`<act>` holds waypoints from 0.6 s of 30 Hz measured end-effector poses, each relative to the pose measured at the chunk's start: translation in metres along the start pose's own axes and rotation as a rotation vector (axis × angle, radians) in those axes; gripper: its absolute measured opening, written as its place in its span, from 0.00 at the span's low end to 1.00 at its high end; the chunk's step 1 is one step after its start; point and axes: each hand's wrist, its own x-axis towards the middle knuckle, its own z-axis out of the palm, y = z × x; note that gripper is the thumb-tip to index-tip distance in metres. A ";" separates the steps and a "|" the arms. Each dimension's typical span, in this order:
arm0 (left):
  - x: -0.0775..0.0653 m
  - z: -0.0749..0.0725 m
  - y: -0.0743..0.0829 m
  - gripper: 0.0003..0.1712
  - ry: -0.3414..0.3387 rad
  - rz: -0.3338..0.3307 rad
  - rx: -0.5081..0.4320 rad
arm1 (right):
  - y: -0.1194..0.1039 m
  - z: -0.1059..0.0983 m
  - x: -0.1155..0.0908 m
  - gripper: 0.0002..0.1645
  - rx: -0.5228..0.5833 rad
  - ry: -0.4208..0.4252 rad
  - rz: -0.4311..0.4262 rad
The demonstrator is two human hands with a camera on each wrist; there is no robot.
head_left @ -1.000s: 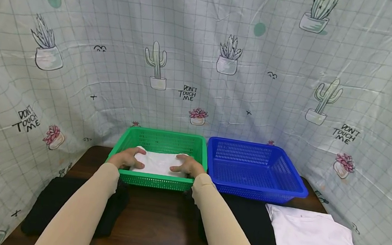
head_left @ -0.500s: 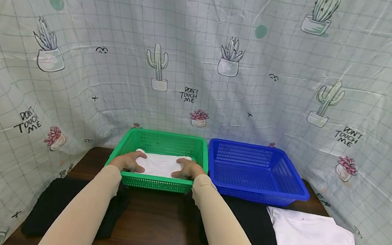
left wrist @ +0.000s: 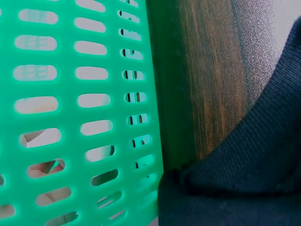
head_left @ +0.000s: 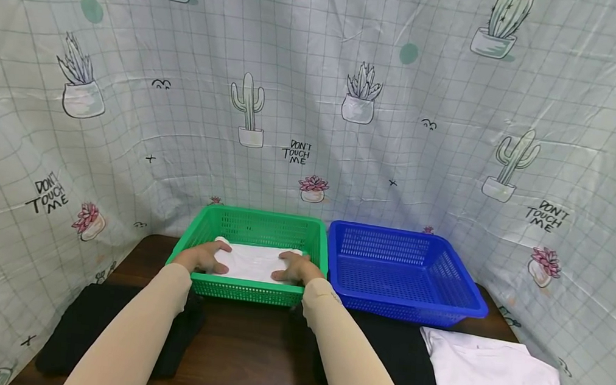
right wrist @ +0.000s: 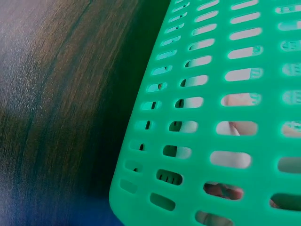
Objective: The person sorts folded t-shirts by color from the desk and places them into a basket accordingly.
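A folded white garment (head_left: 252, 262) lies inside the green basket (head_left: 255, 292), its top face flat. My left hand (head_left: 202, 256) holds its left end, fingers reaching over the far part and thumb on the near part. The right hand (head_left: 298, 268) holds the opposite end the same way. Both wrists cross the basket's near rim. In the left wrist view the slotted green wall (left wrist: 66, 113) fills the left side, and a dark sleeve (left wrist: 244, 188) shows at the right. Through the slots in the right wrist view, bits of white cloth (right wrist: 230, 159) and fingers show.
A blue basket (head_left: 381, 297) stands directly right of the green one. Black folded cloth (head_left: 84, 326) lies at the left, another black cloth (head_left: 392, 359) at the right. Beside that is a white T-shirt (head_left: 501, 374). A cactus-print curtain (head_left: 305, 94) hangs behind the dark wooden table (head_left: 249, 358).
The garment and both hands have settled slightly lower in the green basket. The head view has tilted up a little; the other clothes and the blue basket stay put.
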 end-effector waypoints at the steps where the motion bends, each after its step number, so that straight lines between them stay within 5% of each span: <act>1: 0.000 0.000 0.000 0.39 -0.004 0.004 0.004 | 0.000 0.000 0.000 0.40 0.000 0.005 -0.005; 10: -0.006 -0.001 0.004 0.40 0.001 0.037 0.004 | 0.000 -0.001 0.000 0.39 -0.001 0.022 -0.020; 18: -0.008 0.001 0.005 0.41 -0.024 -0.004 -0.031 | 0.002 -0.003 -0.002 0.40 -0.016 0.000 -0.044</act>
